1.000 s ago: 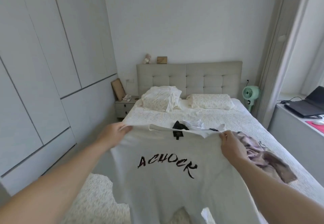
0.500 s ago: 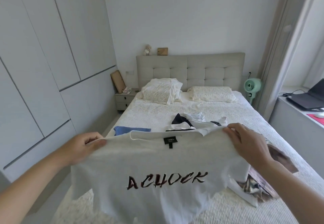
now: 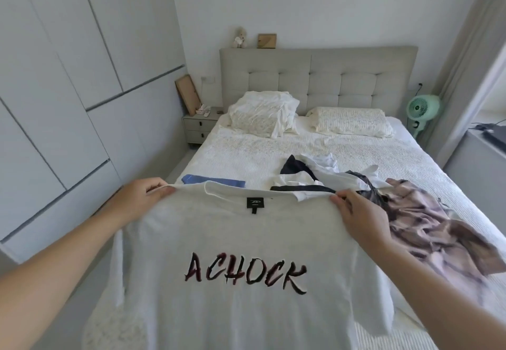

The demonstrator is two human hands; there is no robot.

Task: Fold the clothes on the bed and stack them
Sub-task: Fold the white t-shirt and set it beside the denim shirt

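A white T-shirt [image 3: 235, 243] with dark "ACHOCK" lettering and a black neck label hangs spread out over the foot of the bed [image 3: 246, 155]. My left hand [image 3: 139, 199] pinches its left shoulder and my right hand [image 3: 358, 218] grips its right shoulder. Behind the shirt lie a folded blue garment [image 3: 213, 180], a crumpled white and navy garment [image 3: 315, 180] and a mauve patterned garment [image 3: 427, 226] at the right. The shirt hides the bed's near end.
Two pillows [image 3: 262, 117] lie under the padded headboard [image 3: 317, 75]. White wardrobe doors [image 3: 68, 89] run along the left wall, with a nightstand [image 3: 198, 126] beyond. A green fan [image 3: 423, 107] and a desk with a laptop [image 3: 492, 136] stand at the right.
Both hands have carried the shirt forward and lower over the bed, and the view has dipped. The blue garment and more of the clothes pile now show behind the collar.
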